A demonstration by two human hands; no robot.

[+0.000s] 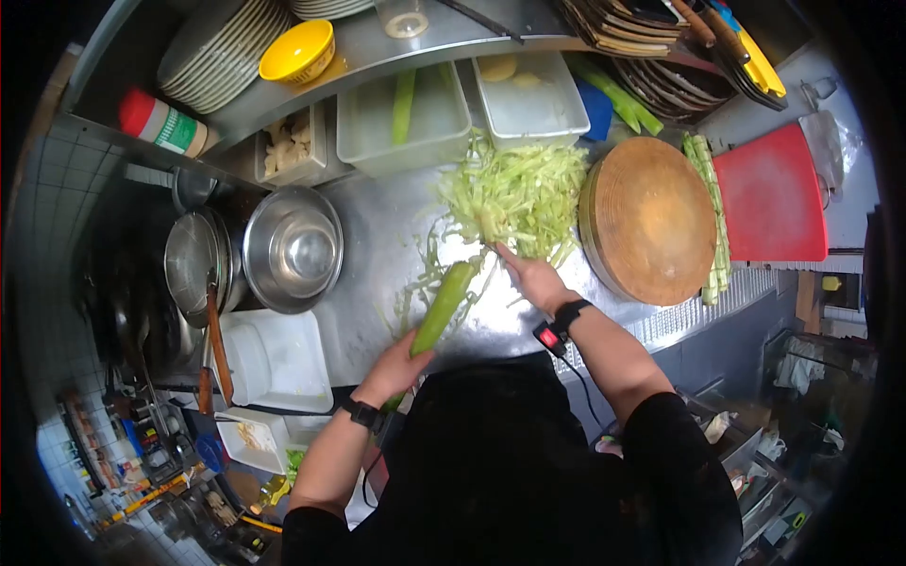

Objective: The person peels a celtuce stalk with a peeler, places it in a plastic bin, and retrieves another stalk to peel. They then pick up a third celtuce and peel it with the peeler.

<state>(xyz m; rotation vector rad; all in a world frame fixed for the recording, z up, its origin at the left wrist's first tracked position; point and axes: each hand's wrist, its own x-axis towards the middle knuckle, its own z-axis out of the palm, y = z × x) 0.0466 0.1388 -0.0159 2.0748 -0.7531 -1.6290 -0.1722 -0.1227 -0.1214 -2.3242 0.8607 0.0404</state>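
Note:
My left hand (394, 370) is closed around the lower end of a thick, smooth green celtuce stem (444, 307), which slants up and away over the metal counter. Fingers curled, my right hand (538, 283) is at the near edge of a big heap of pale green peelings (514, 189). A small dark tip shows at its fingers, but what it grips is too small to make out. Loose strips of peel lie around the stem's upper end. The stem and my right hand are apart.
Right of the heap stands a round wooden chopping block (656, 217), with peeled stems (708, 217) and a red board (774, 193) beyond. A steel bowl (294, 247) and white tub (283, 358) are at left. Plastic bins (404, 156) line the back under a plate shelf (377, 66).

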